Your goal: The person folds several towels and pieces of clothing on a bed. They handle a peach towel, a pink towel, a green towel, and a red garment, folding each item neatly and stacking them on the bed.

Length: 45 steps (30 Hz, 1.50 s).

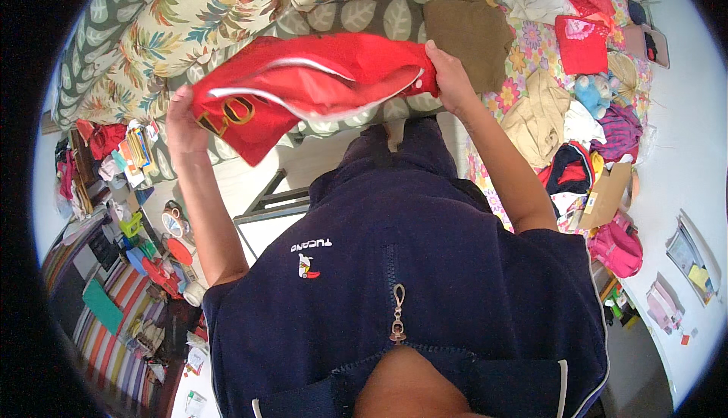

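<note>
A red garment [265,118] with white trim and dark, gold-edged lettering is stretched sideways in the air before me. My left hand [186,124] is closed on its left end. At the opposite end, my right hand [449,77] pinches the cloth near some small white dots. The middle sags in loose folds, slightly blurred, so I cannot tell what kind of garment it is. Just beyond my right hand, a folded brown cloth [472,43] lies flat on the leaf-patterned sofa seat.
Cushions with coloured leaves [208,16] line the sofa's back. On the right, a flowered cover [509,92] bears heaped clothes, a beige garment [537,111], a blue plush toy [594,93] and a pink bag [618,247]. A dark-framed small table [273,225] stands left of my body, near cluttered shelves.
</note>
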{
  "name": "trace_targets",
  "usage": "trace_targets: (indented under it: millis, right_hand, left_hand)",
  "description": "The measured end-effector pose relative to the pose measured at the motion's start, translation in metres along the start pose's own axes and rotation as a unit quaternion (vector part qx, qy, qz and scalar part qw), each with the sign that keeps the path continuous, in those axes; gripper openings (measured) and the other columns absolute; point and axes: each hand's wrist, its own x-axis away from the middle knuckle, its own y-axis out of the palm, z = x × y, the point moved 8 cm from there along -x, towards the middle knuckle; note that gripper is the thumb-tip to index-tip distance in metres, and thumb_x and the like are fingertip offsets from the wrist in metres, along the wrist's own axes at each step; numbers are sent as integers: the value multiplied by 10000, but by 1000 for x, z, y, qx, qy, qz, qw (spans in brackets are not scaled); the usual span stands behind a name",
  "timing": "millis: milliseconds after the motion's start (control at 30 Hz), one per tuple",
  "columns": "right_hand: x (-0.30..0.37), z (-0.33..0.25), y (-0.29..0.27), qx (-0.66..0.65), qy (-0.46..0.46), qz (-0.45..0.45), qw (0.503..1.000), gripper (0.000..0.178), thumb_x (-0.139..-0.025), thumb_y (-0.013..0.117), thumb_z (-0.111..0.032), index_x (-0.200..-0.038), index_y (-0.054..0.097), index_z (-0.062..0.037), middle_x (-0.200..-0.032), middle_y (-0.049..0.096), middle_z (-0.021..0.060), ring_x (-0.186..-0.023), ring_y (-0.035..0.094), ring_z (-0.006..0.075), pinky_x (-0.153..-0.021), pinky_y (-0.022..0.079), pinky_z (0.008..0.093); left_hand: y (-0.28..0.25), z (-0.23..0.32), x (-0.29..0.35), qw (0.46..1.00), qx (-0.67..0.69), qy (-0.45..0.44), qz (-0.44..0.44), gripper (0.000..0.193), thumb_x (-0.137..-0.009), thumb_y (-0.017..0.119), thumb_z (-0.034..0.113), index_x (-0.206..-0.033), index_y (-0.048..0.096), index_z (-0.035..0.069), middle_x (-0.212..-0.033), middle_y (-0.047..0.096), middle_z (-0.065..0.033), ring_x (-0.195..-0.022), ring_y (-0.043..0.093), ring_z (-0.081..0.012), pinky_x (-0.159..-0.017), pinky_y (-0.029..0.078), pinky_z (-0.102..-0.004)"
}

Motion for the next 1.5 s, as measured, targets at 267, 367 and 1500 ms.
trace_targets:
  millis: [267,367,1500]
  right_hand:
    - [34,3,52,-48,147,-34,987,393,-915,404,-355,-971,560,0,-890,619,108,-760,608,153,-710,493,296]
    - [44,8,71,-24,168,-41,985,378,-917,403,-344,-963,557,-1,-909,616,104,-766,605,148,-707,491,293]
    - [31,31,73,224,93,4,970,218,-854,557,-200,-888,539,15,-727,574,36,-606,528,76,-532,432,217]
  left_hand:
    - [43,-124,80,841,-517,19,-157,160,-787,579,114,-918,616,31,-806,612,-104,-776,587,-171,-723,459,-295]
    - [141,-165,142,861,-358,7,-363,164,-837,527,76,-964,592,-5,-924,616,-84,-884,567,-160,-813,425,-257]
    - [161,-246,138,905,262,-325,-87,103,-815,580,128,-852,545,39,-781,591,-46,-680,564,-123,-609,484,-267]
